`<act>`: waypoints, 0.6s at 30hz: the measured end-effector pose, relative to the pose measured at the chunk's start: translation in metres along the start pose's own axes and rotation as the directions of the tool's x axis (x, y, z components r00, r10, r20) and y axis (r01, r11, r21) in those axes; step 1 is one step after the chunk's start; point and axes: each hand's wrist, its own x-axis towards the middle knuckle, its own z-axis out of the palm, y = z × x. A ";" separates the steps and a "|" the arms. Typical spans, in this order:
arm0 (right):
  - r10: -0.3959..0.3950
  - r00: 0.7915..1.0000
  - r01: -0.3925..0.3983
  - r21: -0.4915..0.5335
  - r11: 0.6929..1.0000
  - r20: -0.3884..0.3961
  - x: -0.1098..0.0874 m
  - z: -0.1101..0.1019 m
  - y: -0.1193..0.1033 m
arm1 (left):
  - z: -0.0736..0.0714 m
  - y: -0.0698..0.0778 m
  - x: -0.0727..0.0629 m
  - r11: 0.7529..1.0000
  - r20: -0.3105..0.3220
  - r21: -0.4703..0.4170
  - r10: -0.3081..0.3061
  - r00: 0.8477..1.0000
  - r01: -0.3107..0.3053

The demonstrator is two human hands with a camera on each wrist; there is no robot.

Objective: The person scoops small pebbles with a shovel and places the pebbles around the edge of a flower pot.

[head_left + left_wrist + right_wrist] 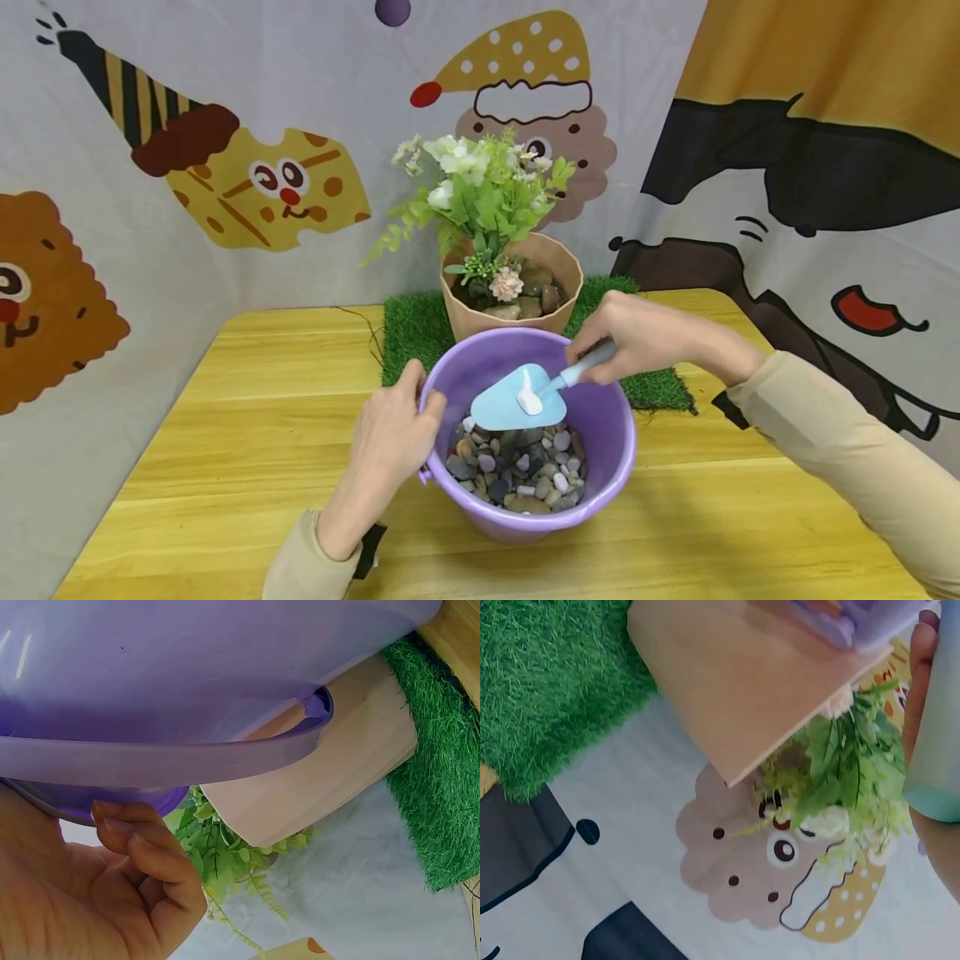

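A purple bucket [611, 446] stands on the table with several mixed pebbles [517, 477] at its bottom. My left hand [393, 427] grips the bucket's left rim; in the left wrist view its curled fingers [161, 862] lie at the rim, beside the bucket's hanging handle [187, 762]. From the right, my right hand [637, 333] holds a light blue toy trowel by its grey handle [597, 357]. The trowel's blade [491, 408] is tilted over the pebbles, inside the bucket's mouth, with a white patch on it. No pebbles show on the blade. The handle [939, 735] fills the right wrist view's edge.
Directly behind the bucket, a peach flowerpot [491, 323] holds stones, green leaves and white flowers [457, 158]. It stands on a mat of artificial grass [411, 333]. The wooden table [262, 442] extends to both sides. A cartoon-printed cloth [300, 67] hangs behind.
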 end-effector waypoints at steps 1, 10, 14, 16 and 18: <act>0.018 1.000 -0.018 -0.001 1.000 0.000 -0.001 -0.002 0.000 | 0.000 0.000 0.000 1.000 0.004 -0.002 -0.003 1.000 0.003; 0.121 0.992 -0.123 -0.061 0.991 -0.028 -0.009 -0.018 0.000 | 0.000 0.000 0.000 1.000 0.001 0.016 -0.002 1.000 0.002; 0.179 0.983 -0.182 -0.088 0.979 -0.034 -0.011 -0.025 -0.001 | 0.000 0.000 0.000 1.000 -0.002 0.017 -0.001 1.000 0.001; 0.214 0.976 -0.217 -0.096 0.971 -0.036 -0.010 -0.028 -0.002 | 0.000 0.000 0.000 1.000 -0.003 0.015 -0.002 1.000 0.002; 0.244 0.969 -0.246 -0.107 0.963 -0.037 -0.009 -0.031 -0.003 | 0.000 0.000 0.000 1.000 -0.003 0.011 -0.003 1.000 0.003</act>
